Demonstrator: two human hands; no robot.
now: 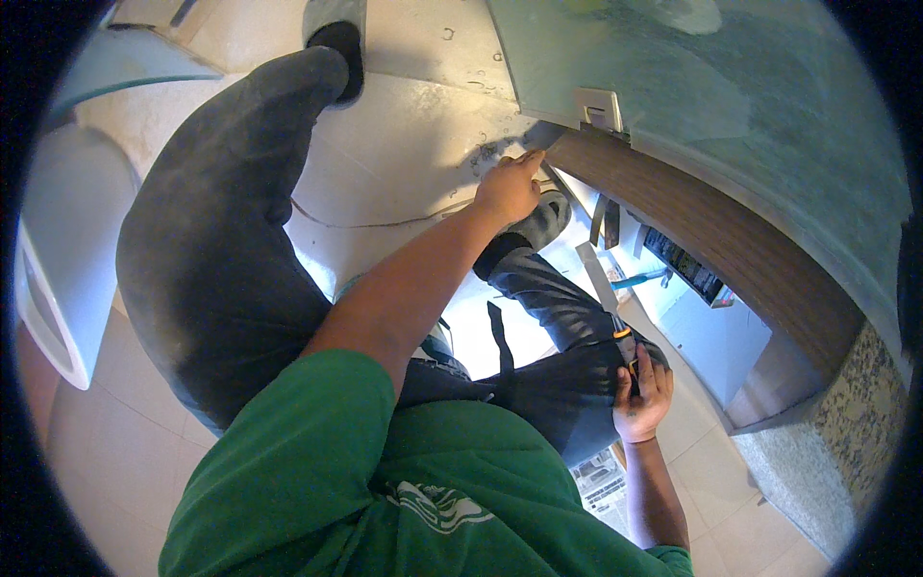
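My left hand (510, 188) reaches forward to the far end of a long brown wood-grain board (711, 216). Its index finger is stretched out and touches the board's end; the other fingers are partly hidden. By my right knee, my right hand (644, 399) is closed around the black and yellow handle of a flat file (598, 279). The file's grey metal blade points away from me, toward the open space under the board.
Beneath the board is a white recess (716, 337) with a dark slatted item (681, 264). A wall socket (601, 109) sits above the board's far end. A white plastic chair (72, 231) stands at left, newspaper (601, 481) lies by my right leg, and dark debris (490, 152) spots the floor.
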